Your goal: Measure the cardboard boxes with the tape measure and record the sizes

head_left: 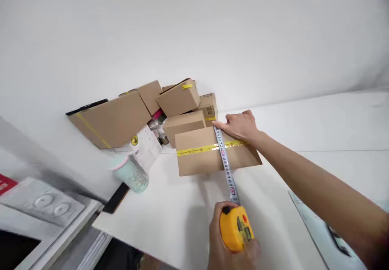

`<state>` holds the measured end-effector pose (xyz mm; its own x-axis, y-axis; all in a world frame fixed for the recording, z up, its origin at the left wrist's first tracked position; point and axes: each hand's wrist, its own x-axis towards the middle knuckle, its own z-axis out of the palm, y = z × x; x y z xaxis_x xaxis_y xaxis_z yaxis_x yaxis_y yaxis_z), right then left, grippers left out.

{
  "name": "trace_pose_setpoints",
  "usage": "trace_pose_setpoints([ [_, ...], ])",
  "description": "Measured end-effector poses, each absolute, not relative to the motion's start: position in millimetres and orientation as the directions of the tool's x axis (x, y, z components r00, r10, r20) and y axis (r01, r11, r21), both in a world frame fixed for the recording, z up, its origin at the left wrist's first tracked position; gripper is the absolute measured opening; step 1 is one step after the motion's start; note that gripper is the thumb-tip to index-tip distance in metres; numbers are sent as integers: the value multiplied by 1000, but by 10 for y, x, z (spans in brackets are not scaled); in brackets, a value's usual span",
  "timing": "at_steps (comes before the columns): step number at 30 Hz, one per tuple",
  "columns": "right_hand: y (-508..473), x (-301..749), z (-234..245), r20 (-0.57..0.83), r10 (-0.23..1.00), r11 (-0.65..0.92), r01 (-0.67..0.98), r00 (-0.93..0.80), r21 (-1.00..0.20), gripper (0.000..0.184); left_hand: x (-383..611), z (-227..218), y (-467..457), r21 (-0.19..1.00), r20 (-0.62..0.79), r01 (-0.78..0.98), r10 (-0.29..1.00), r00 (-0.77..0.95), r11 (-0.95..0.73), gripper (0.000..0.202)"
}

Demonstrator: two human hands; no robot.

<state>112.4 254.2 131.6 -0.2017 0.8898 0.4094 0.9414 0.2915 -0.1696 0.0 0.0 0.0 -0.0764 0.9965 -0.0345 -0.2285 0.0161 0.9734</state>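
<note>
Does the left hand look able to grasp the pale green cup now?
Probably not: the left hand holds the yellow tape measure, though only white tabletop seems between it and the pale green cup.

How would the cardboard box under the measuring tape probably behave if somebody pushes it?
The cardboard box is probably fairly stiff, since its face looks flat and edges straight. It may slide easily, as the white table looks smooth.

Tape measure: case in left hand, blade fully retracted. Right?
Not the blade: the head view shows it extended from the tape measure, the blade running across the taped cardboard box to the right hand. The case is in the left hand, as you said.
</note>
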Motion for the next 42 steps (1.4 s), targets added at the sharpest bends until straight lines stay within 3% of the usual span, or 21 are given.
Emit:
trace_pose_setpoints([
  [10, 2514, 1116, 1331, 388, 901, 279, 943, -193, -179, 83, 104, -190, 53, 995, 43, 99, 994, -101, -33, 61],
  [19, 2512, 1100, 1318, 389, 905, 272, 937, -173, -217, 81, 59, -251, 42, 989, 100, 121, 991, -83, -90, 60],
  [42, 2504, 1111, 1306, 365, 923, 241, 922, -122, -302, 82, 88, -256, -25, 999, 53, -5, 994, -100, -54, 71],
])
